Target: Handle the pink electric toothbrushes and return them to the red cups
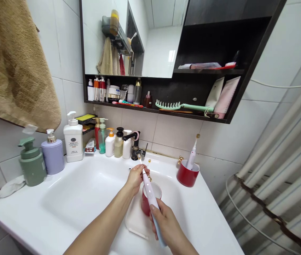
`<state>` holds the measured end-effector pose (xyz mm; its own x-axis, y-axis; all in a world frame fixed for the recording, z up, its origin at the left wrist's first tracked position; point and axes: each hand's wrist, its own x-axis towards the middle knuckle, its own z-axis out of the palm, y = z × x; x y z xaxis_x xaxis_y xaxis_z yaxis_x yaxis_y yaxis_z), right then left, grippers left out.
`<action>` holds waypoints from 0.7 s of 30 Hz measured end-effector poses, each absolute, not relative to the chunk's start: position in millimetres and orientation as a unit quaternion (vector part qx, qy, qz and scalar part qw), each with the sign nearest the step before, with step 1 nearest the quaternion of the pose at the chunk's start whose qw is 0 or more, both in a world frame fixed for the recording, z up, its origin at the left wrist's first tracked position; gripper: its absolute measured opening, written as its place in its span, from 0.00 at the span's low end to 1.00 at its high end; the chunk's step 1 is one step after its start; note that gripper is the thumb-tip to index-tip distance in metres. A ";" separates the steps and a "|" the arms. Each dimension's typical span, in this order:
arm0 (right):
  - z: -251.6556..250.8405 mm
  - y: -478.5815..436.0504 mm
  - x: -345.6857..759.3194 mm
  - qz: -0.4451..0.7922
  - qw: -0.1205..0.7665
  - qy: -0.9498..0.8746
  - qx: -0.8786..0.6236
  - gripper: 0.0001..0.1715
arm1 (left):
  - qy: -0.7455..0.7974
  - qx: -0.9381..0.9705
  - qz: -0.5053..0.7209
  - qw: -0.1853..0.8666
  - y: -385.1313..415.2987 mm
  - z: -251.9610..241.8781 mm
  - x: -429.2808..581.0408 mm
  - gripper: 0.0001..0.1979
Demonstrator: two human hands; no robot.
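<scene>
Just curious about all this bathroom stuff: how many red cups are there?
2. One cup is in the sink, partly behind the held toothbrush; the other cup stands on its right side, holding another toothbrush.

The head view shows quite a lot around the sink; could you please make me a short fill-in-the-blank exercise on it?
1. The left grip and the right grip are both on one ____.
2. The cup just behind it is ____ on the outside.
3. The sink is ____.
4. Between the dark green pump bottle and the large white pump bottle stands a ____ one.

Missing words: toothbrush; red; white; purple.
</scene>
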<state>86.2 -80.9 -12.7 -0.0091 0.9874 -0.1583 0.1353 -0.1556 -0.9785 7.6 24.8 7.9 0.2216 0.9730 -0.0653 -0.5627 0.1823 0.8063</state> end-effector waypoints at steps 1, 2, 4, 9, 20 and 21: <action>-13.1 -80.9 85.7 0.508 0.421 -0.494 -0.566 0.13 | 0.306 0.338 0.542 0.706 24.4 7.9 7.6 0.05; -13.5 -80.8 85.4 0.509 0.423 -0.492 -0.566 0.13 | 0.306 0.341 0.541 0.705 23.9 7.7 7.7 0.05; -14.4 -80.9 84.9 0.511 0.429 -0.488 -0.563 0.13 | 0.306 0.345 0.541 0.703 23.1 7.3 8.0 0.04; -14.4 -82.1 82.1 0.542 0.452 -0.463 -0.536 0.14 | 0.288 0.352 0.547 0.702 22.1 6.4 9.9 0.05; -15.5 -84.7 80.0 0.613 0.488 -0.415 -0.463 0.16 | 0.233 0.356 0.542 0.724 23.2 3.4 12.9 0.06; -15.3 -85.0 80.0 0.602 0.490 -0.419 -0.470 0.16 | 0.231 0.357 0.542 0.725 23.2 3.2 12.9 0.06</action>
